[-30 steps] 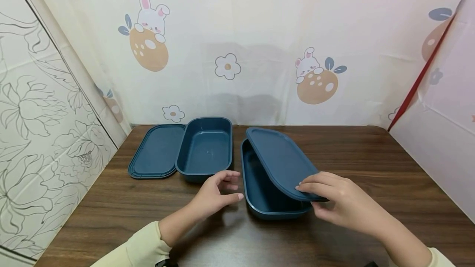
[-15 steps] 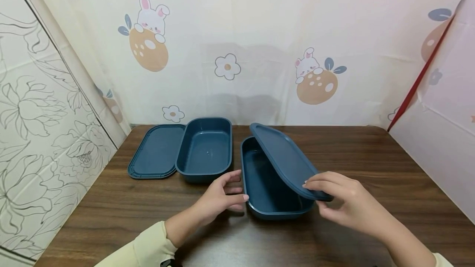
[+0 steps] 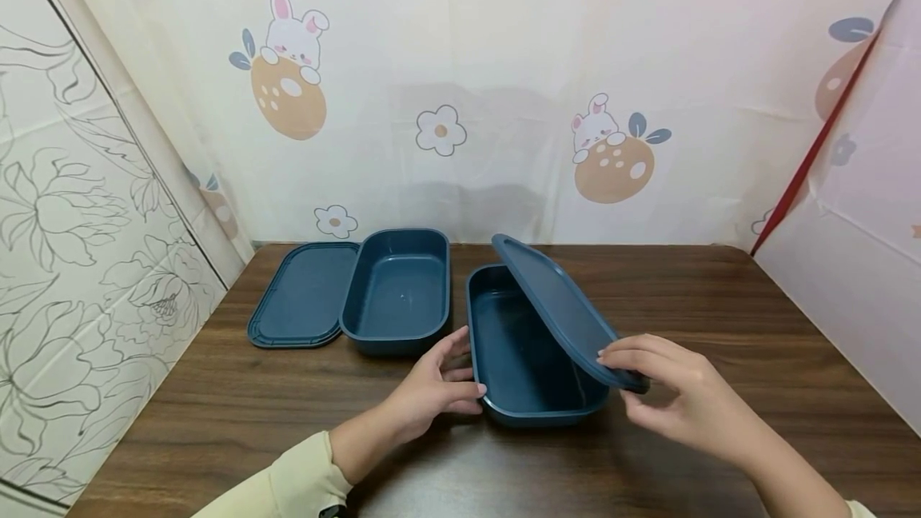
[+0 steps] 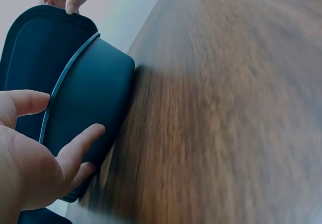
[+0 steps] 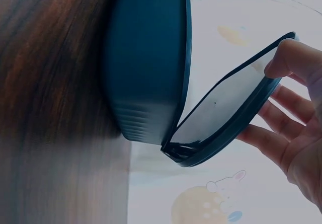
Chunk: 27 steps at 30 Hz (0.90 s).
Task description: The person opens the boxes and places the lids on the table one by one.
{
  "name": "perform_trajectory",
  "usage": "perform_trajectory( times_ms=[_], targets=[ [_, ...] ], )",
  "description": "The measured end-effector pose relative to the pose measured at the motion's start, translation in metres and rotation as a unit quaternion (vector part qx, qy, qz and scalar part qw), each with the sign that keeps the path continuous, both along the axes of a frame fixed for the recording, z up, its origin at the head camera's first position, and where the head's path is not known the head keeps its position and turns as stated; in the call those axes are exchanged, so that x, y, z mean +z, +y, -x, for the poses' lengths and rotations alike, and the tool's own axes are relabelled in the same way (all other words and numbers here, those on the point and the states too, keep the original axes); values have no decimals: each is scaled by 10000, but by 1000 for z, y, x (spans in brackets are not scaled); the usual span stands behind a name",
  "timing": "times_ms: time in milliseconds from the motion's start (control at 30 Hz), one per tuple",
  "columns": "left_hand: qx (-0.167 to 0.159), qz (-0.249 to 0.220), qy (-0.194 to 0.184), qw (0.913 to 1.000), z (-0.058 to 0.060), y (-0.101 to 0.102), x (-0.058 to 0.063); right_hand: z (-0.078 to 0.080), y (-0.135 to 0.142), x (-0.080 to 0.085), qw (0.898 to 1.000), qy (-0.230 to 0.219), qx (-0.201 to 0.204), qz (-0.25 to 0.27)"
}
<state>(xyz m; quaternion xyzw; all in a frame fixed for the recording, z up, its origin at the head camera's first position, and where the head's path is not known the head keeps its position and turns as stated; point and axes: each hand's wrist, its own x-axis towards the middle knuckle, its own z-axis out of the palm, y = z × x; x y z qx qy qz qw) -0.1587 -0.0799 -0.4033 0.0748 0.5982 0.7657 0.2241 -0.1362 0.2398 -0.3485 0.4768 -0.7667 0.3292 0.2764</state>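
A deep blue food container (image 3: 514, 342) stands on the table, and its lid (image 3: 554, 294) is tilted up over its right side. My right hand (image 3: 672, 382) pinches the lid's near right corner, thumb on the underside and fingers on top, as the right wrist view shows for the lid (image 5: 226, 108). At the container's left wall is my left hand (image 3: 435, 386). In the left wrist view its thumb is at the rim and its loosely spread fingers (image 4: 83, 141) lie along the outer wall. The inside of the container shows no contents.
A second blue container (image 3: 399, 294), lidless, stands just left of the first. Beside it a matching lid (image 3: 305, 294) lies flat, its right edge partly hidden by that container. A patterned curtain (image 3: 504, 166) hangs behind the wooden table (image 3: 719, 318).
The lid has tilted up more steeply and shifted right with my right hand, baring more of the container's inside. My left hand has moved right, up to the container's left wall.
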Motion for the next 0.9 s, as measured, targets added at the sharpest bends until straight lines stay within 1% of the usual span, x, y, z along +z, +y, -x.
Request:
perform_trajectory(
  times_ms=[133, 333, 400, 533, 633, 667, 733, 800, 900],
  targets=[
    [54, -119, -136, 9998, -1, 3, 0, -1, 2, -3, 10000, -12, -80, 47],
    [131, -137, -234, 9995, -3, 3, 1, -3, 6, -8, 9992, -329, -89, 228],
    [114, -160, -262, 9995, -4, 3, 1, -3, 7, -10, 9982, -508, -58, 299],
    [88, -269, -308, 9991, -3, 4, 0, -6, 11, -11, 9950, -897, -152, 415],
    [88, -350, -349, 9987, -3, 6, -1, -9, 13, -11, 9903, -1252, -330, 513],
    [97, -373, -366, 9986, -3, 6, -1, -10, 13, -11, 9892, -1299, -320, 590],
    [112, -411, -398, 9983, -4, 7, -1, -11, 15, -11, 9848, -1546, -336, 724],
    [132, -447, -431, 9980, -4, 8, -1, -10, 16, -11, 9808, -1687, -164, 964],
    [161, -482, -461, 9976, -4, 9, -1, -8, 18, -12, 9712, -1898, 323, 1407]
  ],
)
